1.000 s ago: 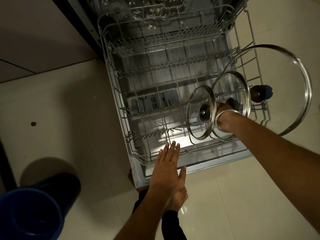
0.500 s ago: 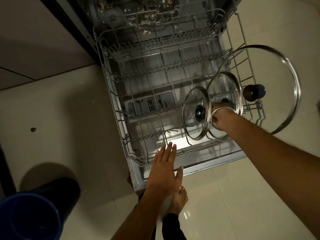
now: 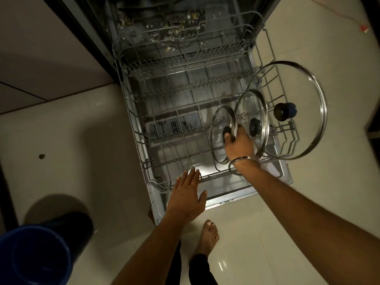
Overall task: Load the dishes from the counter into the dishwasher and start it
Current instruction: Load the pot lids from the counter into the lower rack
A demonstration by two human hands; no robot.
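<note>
No brand or writing can be read anywhere on the open dishwasher's pulled-out grey wire lower rack. Three glass lids with steel rims stand on edge along its right side: the small glass lid, the middle glass lid and the large glass lid with a dark blue knob, which leans past the rack's right wall. The right hand reaches between the small and middle lids, fingers curled round the small lid's rim and black knob, as far as the dim light shows. The left hand lies flat, fingers straight, touching the rack's front rail. A dark blue plastic bucket stands on the pale tiled floor at lower left, and a bare foot stands before the door.
</note>
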